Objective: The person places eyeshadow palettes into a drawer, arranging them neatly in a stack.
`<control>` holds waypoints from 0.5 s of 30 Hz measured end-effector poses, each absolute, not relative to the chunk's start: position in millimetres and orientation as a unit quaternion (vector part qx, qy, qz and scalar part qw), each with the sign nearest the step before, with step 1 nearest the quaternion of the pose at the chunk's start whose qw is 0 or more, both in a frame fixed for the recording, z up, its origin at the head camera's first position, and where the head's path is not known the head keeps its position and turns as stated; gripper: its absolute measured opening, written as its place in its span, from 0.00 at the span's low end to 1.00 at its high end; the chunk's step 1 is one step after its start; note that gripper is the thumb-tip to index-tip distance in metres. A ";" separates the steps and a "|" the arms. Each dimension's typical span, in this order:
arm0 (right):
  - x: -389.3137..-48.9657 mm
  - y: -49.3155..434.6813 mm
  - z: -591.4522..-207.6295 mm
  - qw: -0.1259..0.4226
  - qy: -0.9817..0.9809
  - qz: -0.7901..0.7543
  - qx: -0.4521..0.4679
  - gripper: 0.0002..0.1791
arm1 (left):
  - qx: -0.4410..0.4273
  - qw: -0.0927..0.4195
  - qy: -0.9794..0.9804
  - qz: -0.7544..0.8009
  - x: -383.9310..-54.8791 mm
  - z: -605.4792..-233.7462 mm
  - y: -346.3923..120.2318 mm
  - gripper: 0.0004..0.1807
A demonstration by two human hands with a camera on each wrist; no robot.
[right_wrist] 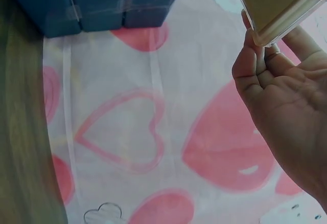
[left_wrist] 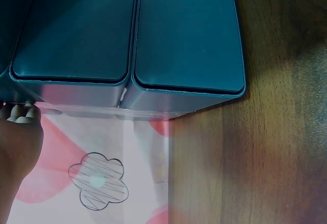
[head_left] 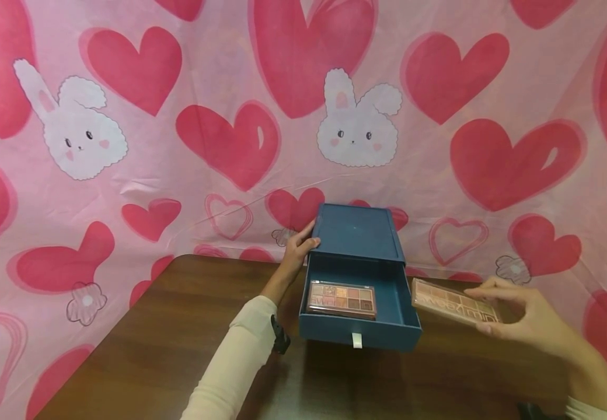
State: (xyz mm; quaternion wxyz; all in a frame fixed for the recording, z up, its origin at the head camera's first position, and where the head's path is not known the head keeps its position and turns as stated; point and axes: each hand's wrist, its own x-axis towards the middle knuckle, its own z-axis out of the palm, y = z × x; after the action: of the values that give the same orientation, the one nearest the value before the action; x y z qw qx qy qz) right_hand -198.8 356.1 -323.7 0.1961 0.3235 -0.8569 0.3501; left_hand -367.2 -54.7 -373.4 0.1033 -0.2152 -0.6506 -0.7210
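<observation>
A blue drawer box stands on the table with its top drawer pulled out. My left hand grips the box's upper left side, thumb at the top edge. An eyeshadow palette lies in the left front part of that drawer, its several colour pans facing up. My right hand pinches a second eyeshadow palette by its right end, between thumb and fingers. That palette is tilted, its left end close to the drawer's right wall. In the right wrist view the palette's plain underside shows above the fingers.
The brown wooden table reaches back to a pink cloth backdrop with hearts and rabbits. A white pull tab sticks out from the drawer front. In the left wrist view, lower tiers of the box show side by side.
</observation>
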 end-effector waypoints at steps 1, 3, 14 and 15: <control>-199.4 353.7 -321.6 0.196 -0.859 0.349 0.320 0.34 | -0.217 0.101 -0.649 -0.722 -365.8 -371.1 -55.1 0.37; -201.2 348.6 -317.6 0.193 -0.862 0.347 0.316 0.33 | -0.220 0.100 -0.651 -0.720 -360.2 -364.9 -56.1 0.37; -213.1 316.1 -312.1 0.171 -0.863 0.348 0.324 0.31 | -0.231 0.101 -0.657 -0.711 -342.1 -352.0 -57.1 0.37; -214.2 313.5 -311.9 0.167 -0.861 0.351 0.326 0.31 | -0.232 0.098 -0.655 -0.712 -342.2 -351.9 -57.1 0.37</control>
State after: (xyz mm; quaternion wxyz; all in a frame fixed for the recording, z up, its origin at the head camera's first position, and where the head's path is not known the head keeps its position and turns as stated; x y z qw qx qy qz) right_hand -214.2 313.5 -311.9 0.1674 0.3265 -0.8614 0.3512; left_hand -342.2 -57.1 -351.9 0.0981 -0.2319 -0.6552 -0.7123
